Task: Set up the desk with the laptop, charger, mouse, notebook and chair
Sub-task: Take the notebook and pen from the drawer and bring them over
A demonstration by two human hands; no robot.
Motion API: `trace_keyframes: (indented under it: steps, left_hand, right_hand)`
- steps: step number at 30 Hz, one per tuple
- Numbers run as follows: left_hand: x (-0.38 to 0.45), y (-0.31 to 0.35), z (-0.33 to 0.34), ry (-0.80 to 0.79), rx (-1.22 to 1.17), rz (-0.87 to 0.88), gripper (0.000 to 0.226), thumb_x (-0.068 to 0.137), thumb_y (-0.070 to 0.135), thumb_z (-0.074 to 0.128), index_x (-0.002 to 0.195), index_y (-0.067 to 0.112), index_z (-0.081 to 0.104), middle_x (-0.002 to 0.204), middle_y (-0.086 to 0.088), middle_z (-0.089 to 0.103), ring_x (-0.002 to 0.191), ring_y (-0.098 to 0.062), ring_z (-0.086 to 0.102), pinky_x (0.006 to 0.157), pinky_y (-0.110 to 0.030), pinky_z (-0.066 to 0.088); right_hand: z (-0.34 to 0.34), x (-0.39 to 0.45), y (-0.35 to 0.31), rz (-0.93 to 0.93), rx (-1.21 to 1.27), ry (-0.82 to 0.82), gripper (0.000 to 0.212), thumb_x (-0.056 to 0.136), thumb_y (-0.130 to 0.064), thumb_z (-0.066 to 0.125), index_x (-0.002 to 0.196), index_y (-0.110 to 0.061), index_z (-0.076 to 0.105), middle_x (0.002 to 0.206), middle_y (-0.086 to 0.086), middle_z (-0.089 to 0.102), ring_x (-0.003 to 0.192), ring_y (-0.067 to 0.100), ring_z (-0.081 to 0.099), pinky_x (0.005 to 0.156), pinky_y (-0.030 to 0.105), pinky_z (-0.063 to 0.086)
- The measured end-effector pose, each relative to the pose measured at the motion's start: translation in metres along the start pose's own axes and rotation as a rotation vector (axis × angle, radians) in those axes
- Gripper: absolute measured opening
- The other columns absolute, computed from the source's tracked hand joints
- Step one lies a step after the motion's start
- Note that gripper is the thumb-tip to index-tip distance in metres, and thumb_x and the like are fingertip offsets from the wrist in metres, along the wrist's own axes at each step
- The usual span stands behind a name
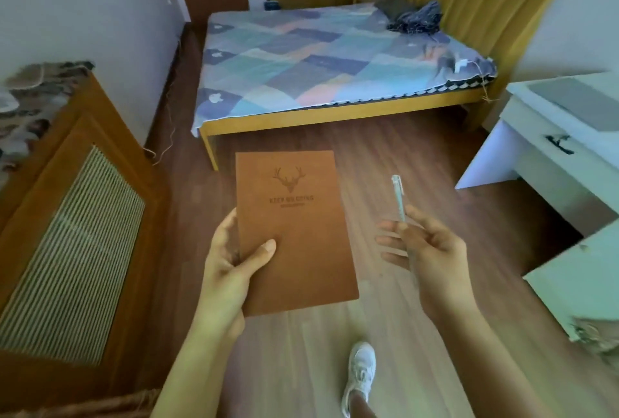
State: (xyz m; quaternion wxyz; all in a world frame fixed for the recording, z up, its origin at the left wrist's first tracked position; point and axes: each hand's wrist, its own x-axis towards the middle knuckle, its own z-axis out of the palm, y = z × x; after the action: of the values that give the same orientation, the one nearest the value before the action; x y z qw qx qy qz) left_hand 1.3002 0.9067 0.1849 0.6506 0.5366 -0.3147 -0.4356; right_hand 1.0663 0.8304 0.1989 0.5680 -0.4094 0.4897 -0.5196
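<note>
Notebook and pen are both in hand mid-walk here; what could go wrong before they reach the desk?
1. The left hand holds the brown notebook only at its lower left edge, thumb on the cover; it could tip or slip.
2. The right hand pinches the pen loosely near its lower end, so it might drop onto the wooden floor.
3. The white desk corner juts out to the right; a hip or arm could bump it.

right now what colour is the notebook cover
Brown, stamped with a darker deer-head emblem; the notebook shows best in the head view.
</note>
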Motion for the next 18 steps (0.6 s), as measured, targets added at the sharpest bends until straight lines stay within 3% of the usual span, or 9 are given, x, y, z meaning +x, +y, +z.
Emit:
trace_keyframes:
  steps: [8, 13, 18]
  left_hand:
    - [0.116, -0.011, 0.101, -0.046, 0.026, -0.005, 0.073, 0.071, 0.016, 0.073, 0.136, 0.031, 0.046, 0.112, 0.009, 0.072, 0.103, -0.013, 0.068, 0.074, -0.024, 0.058]
    - [0.179, -0.023, 0.162, -0.070, 0.021, -0.018, 0.071, 0.072, 0.016, 0.074, 0.135, 0.034, 0.047, 0.121, 0.006, 0.068, 0.110, -0.017, 0.066, 0.085, -0.034, 0.056]
    - [0.230, -0.031, 0.216, -0.152, 0.016, -0.015, 0.069, 0.072, 0.016, 0.075, 0.134, 0.032, 0.049, 0.122, 0.004, 0.068, 0.109, -0.016, 0.066, 0.075, -0.024, 0.057]
  right_hand:
    - [-0.034, 0.138, -0.024, 0.010, 0.011, 0.059, 0.031, 0.094, -0.003, 0.053, 0.124, -0.010, 0.056, 0.088, 0.009, 0.076, 0.072, 0.024, 0.073, 0.054, 0.026, 0.056]
    - [-0.062, 0.216, -0.047, -0.015, -0.040, 0.090, 0.031, 0.095, -0.006, 0.052, 0.125, -0.012, 0.056, 0.087, 0.003, 0.076, 0.074, 0.023, 0.073, 0.057, 0.028, 0.059]
    - [-0.091, 0.272, -0.062, -0.029, -0.032, 0.153, 0.033, 0.095, -0.008, 0.051, 0.128, -0.012, 0.055, 0.087, 0.001, 0.076, 0.075, 0.022, 0.073, 0.057, 0.028, 0.059]
